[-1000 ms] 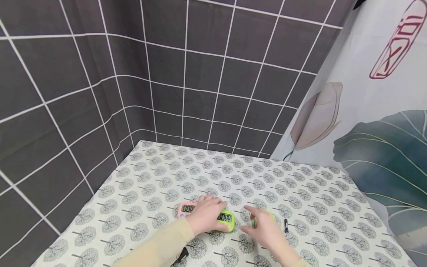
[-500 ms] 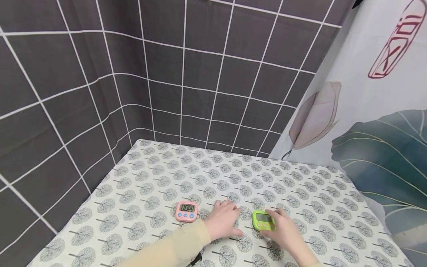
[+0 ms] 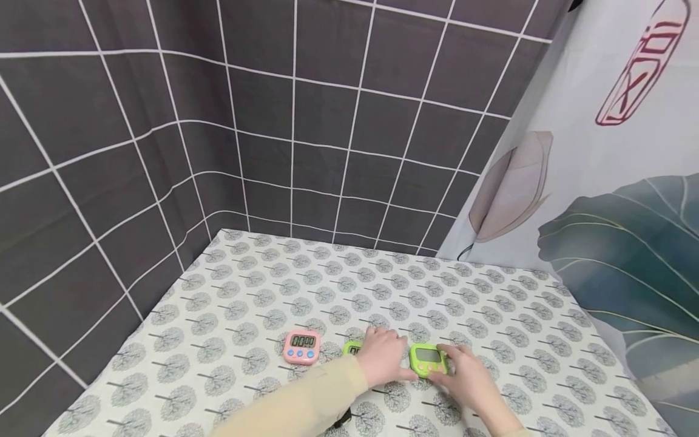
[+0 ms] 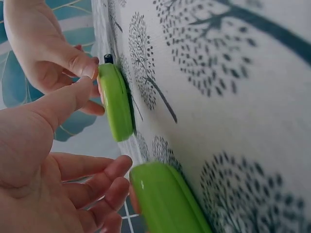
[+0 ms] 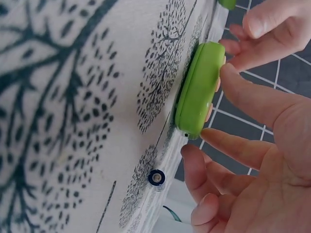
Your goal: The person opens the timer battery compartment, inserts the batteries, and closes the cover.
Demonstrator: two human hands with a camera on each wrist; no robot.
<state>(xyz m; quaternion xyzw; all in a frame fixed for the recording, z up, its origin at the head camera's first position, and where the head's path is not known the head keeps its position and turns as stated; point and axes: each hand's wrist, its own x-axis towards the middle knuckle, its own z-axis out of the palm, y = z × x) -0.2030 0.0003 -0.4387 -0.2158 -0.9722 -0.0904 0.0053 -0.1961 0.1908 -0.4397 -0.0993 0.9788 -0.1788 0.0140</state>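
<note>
A lime green timer (image 3: 428, 357) with a blank display lies face up on the patterned cloth. My right hand (image 3: 468, 377) pinches its right end, thumb at the near corner and index finger at the far one. Just left of it is my left hand (image 3: 383, 358), fingers loosely spread, its thumb reaching close to the same timer. Under and behind the left hand, a second green timer (image 3: 352, 348) is mostly hidden, with part of its digits showing. In the left wrist view, the left fingers are right beside that second timer (image 4: 165, 199).
A pink timer (image 3: 302, 348) reading 00:00 lies to the left. Past the right hand, a small dark battery (image 5: 156, 177) rests on the cloth (image 3: 306, 285). Dark gridded fabric (image 3: 262, 121) hangs behind, and a leaf-printed curtain (image 3: 601, 152) at the right.
My left hand has moved right, off the pink timer and across the left green timer toward the other one. My right hand has shifted slightly right to that timer's end, uncovering its face.
</note>
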